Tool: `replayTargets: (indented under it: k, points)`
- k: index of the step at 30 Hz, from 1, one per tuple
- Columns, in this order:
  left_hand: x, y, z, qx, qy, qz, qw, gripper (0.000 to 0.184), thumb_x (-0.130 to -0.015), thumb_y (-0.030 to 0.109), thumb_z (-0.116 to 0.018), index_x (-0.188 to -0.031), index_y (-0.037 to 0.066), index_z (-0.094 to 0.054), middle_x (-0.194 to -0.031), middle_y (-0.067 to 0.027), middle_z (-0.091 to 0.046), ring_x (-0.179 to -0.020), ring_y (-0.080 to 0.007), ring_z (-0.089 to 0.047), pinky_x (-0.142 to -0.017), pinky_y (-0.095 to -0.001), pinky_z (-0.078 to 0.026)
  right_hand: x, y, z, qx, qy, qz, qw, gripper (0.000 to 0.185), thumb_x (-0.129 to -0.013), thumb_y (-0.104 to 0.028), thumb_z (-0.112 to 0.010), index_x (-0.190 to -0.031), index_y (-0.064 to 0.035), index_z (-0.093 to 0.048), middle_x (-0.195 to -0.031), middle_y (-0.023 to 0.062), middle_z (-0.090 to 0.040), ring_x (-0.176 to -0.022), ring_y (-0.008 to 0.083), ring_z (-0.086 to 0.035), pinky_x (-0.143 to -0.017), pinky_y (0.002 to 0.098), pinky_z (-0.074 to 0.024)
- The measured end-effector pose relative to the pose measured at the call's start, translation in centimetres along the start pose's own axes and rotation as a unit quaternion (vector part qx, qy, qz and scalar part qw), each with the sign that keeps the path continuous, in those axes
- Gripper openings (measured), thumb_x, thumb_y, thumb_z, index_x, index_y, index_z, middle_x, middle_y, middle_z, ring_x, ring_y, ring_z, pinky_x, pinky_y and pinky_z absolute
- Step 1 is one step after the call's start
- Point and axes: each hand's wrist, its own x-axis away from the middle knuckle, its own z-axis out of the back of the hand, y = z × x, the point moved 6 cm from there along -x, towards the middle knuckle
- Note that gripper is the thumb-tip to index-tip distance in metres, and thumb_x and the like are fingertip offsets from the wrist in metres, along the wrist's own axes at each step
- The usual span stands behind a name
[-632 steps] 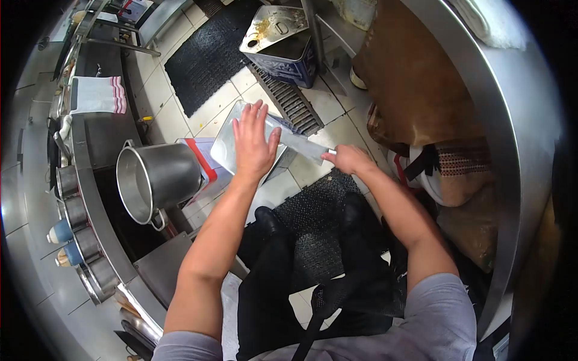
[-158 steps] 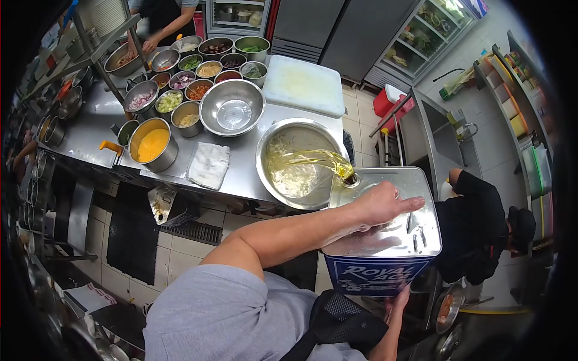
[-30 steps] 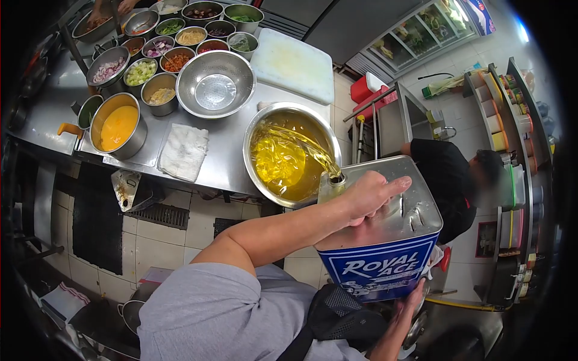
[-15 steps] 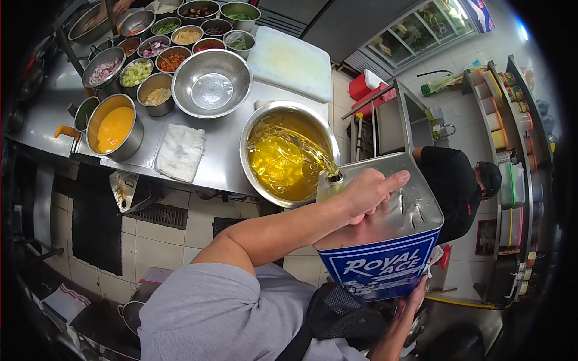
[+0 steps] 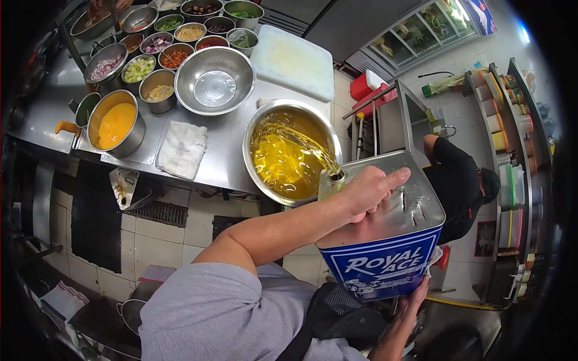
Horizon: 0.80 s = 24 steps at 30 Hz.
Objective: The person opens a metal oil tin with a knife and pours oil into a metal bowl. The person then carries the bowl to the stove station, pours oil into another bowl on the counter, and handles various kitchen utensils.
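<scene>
A big square blue oil tin (image 5: pixel 385 265), lettered "Royal Ace", is tipped toward the counter. My left hand (image 5: pixel 373 191) is closed round the handle on its metal top, thumb sticking out. Under the tin's lower end, my right hand (image 5: pixel 415 293) holds it, its fingers partly hidden; a bit of white cloth or paper (image 5: pixel 436 257) shows beside it. Yellow oil (image 5: pixel 280 159) streams from the spout into a wide steel bowl (image 5: pixel 248 147) at the counter's edge, where a pool of oil ripples.
Left of the bowl are a perforated steel colander (image 5: pixel 215 89), a folded white towel (image 5: pixel 182 150) and a pot of orange-yellow liquid (image 5: pixel 117 123). Behind stand several tins of chopped ingredients and a white cutting board (image 5: pixel 292 63). A co-worker in black (image 5: pixel 454 186) bends at the right, near shelves (image 5: pixel 512 174).
Oil keeps running from the tin into the bowl, and both hands keep their hold. The co-worker's arm and body have shifted slightly. The view has moved a little.
</scene>
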Motion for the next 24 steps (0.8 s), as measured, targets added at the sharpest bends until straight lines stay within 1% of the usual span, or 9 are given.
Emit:
replayTargets:
  k: [2, 6, 8, 9, 11, 15, 17, 20, 24]
  points:
    - [-0.1, 0.0, 0.1, 0.005, 0.002, -0.003, 1.000, 0.055, -0.087, 0.053, -0.065, -0.083, -0.001, -0.054, -0.055, 0.0073, -0.032, -0.043, -0.0025, -0.019, -0.039, -0.0233, -0.013, 1.0, -0.4, -1.0, -0.002, 0.025, -0.007, 1.000, 0.055, -0.099, -0.053, -0.040, -0.087, -0.0040, -0.062, -0.081, 0.0081, -0.068, -0.071, 0.0195, -0.066, -0.067, 0.0337, -0.0549]
    - [0.0, 0.2, 0.1, 0.008, -0.006, -0.002, 1.000, 0.055, -0.088, 0.053, -0.065, -0.084, -0.001, -0.054, -0.055, 0.0071, -0.031, -0.044, -0.0025, -0.019, -0.039, -0.0228, -0.014, -1.1, 0.2, 1.9, 0.010, 0.020, -0.004, 1.000, 0.058, -0.098, -0.056, -0.040, -0.087, -0.0033, -0.063, -0.081, 0.0078, -0.068, -0.071, 0.0190, -0.066, -0.066, 0.0327, -0.0546]
    - [0.0, 0.3, 0.2, 0.008, -0.002, -0.007, 1.000, 0.054, -0.088, 0.053, -0.064, -0.085, 0.000, -0.054, -0.056, 0.0074, -0.031, -0.045, -0.0020, -0.020, -0.040, -0.0220, -0.014, -1.3, 0.1, 1.6, 0.030, -0.048, -0.036, 0.998, 0.058, -0.099, -0.053, -0.039, -0.115, 0.0000, -0.058, -0.107, 0.0123, -0.066, -0.096, 0.0267, -0.064, -0.086, 0.0403, -0.0516]
    - [0.1, 0.5, 0.2, 0.009, -0.002, -0.008, 1.000, 0.054, -0.088, 0.053, -0.064, -0.085, 0.000, -0.054, -0.056, 0.0074, -0.031, -0.045, -0.0020, -0.020, -0.040, -0.0220, -0.014, -1.0, -0.1, 1.1, 0.031, -0.048, -0.035, 0.998, 0.058, -0.099, -0.053, -0.039, -0.115, 0.0000, -0.058, -0.107, 0.0123, -0.066, -0.096, 0.0267, -0.064, -0.086, 0.0403, -0.0516]
    - [0.2, 0.6, 0.2, 0.015, -0.004, 0.004, 1.000, 0.053, -0.088, 0.053, -0.064, -0.085, 0.001, -0.054, -0.057, 0.0079, -0.032, -0.046, -0.0014, -0.021, -0.041, -0.0212, -0.015, -0.2, -0.9, 0.5, 0.047, 0.011, 0.001, 0.999, 0.054, -0.098, -0.054, -0.042, -0.084, -0.0058, -0.061, -0.080, 0.0068, -0.067, -0.067, 0.0180, -0.064, -0.063, 0.0311, -0.0535]
    - [0.2, 0.9, 0.2, 0.008, -0.008, 0.007, 1.000, 0.053, -0.088, 0.054, -0.064, -0.085, 0.002, -0.055, -0.058, 0.0084, -0.033, -0.046, -0.0011, -0.021, -0.041, -0.0209, -0.015, -0.2, -1.1, 0.4, 0.028, 0.039, 0.010, 0.999, 0.049, -0.098, -0.052, -0.044, -0.079, -0.0092, -0.056, -0.076, 0.0052, -0.065, -0.065, 0.0171, -0.063, -0.060, 0.0310, -0.0526]
    - [0.2, 0.8, 0.3, 0.012, -0.005, 0.007, 1.000, 0.053, -0.088, 0.054, -0.064, -0.084, 0.003, -0.055, -0.058, 0.0086, -0.033, -0.046, -0.0009, -0.021, -0.041, -0.0206, -0.015, 0.0, -1.3, 0.4, 0.032, 0.048, 0.015, 0.998, 0.045, -0.098, -0.051, -0.046, -0.074, -0.0129, -0.050, -0.070, 0.0020, -0.059, -0.062, 0.0156, -0.059, -0.057, 0.0303, -0.0508]
    - [0.2, 0.9, 0.3, 0.015, 0.006, 0.003, 1.000, 0.052, -0.088, 0.055, -0.064, -0.083, 0.003, -0.055, -0.058, 0.0089, -0.032, -0.046, -0.0006, -0.021, -0.041, -0.0204, -0.015, -0.6, -1.4, 0.8, 0.024, 0.044, 0.024, 0.998, 0.044, -0.098, -0.051, -0.046, -0.072, -0.0145, -0.046, -0.066, 0.0000, -0.053, -0.059, 0.0141, -0.056, -0.056, 0.0292, -0.0489]
    - [0.2, 1.1, 0.3, 0.022, 0.002, 0.004, 1.000, 0.052, -0.088, 0.054, -0.064, -0.083, 0.003, -0.055, -0.059, 0.0089, -0.032, -0.046, -0.0004, -0.021, -0.041, -0.0202, -0.015, -1.8, -1.3, 2.3, 0.035, 0.051, 0.026, 0.998, 0.044, -0.099, -0.050, -0.045, -0.072, -0.0154, -0.043, -0.064, -0.0009, -0.050, -0.058, 0.0136, -0.053, -0.055, 0.0288, -0.0478]
